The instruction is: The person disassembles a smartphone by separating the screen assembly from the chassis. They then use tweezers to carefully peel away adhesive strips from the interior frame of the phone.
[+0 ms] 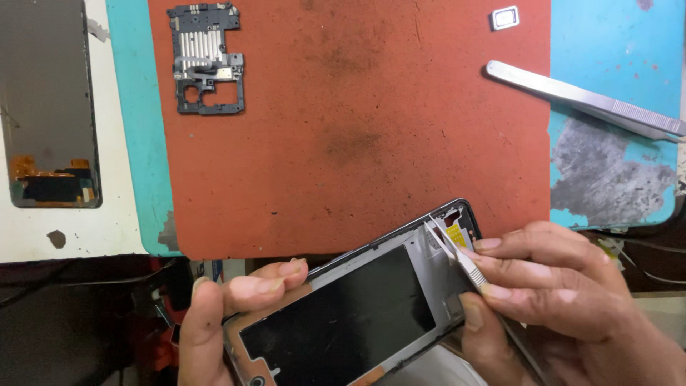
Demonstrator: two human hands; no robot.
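The opened phone frame (350,314) is gripped by the left hand (214,322) below the red mat's (343,129) near edge, long axis diagonal. Tweezers (457,257), pinched in the right hand (557,300), are pointed into its upper corner.

One detached display panel (48,104) lies flat at far left, rectangular, dark grey, orange flex at its lower end. A small yellow label (456,236) sits inside the held phone frame (343,314), upper corner.
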